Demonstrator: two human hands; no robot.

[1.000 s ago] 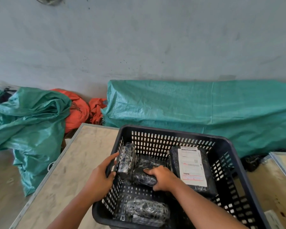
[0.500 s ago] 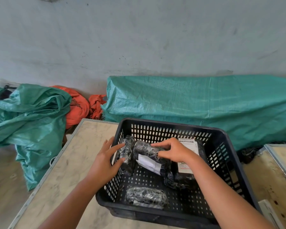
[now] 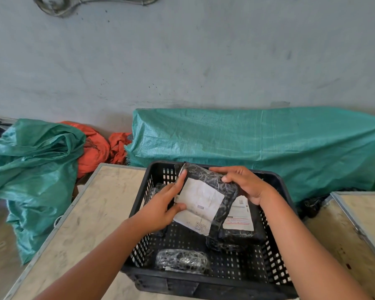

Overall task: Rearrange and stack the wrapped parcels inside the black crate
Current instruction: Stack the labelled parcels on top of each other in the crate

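A black slotted crate (image 3: 275, 263) stands on a pale table. Above its middle I hold a black wrapped parcel (image 3: 206, 198) with a white label facing me. My left hand (image 3: 160, 207) grips its left edge and my right hand (image 3: 246, 184) grips its upper right corner. Under it, at the crate's right, lies a larger flat parcel (image 3: 240, 224) with a printed label. A small netted parcel (image 3: 182, 259) rests on the crate floor near the front wall. Another parcel (image 3: 155, 190) leans at the left wall, mostly hidden by my left hand.
The table (image 3: 89, 213) ends at a metal edge on the left. A second table (image 3: 364, 217) stands to the right. Green tarpaulin (image 3: 258, 146) covers something behind the crate, and green (image 3: 30, 165) and orange bags (image 3: 95, 148) lie on the floor at left.
Both hands have lifted the labelled parcel up out of the crate's left middle and turned its label towards me. My left hand moved from the leaning parcel onto this one.
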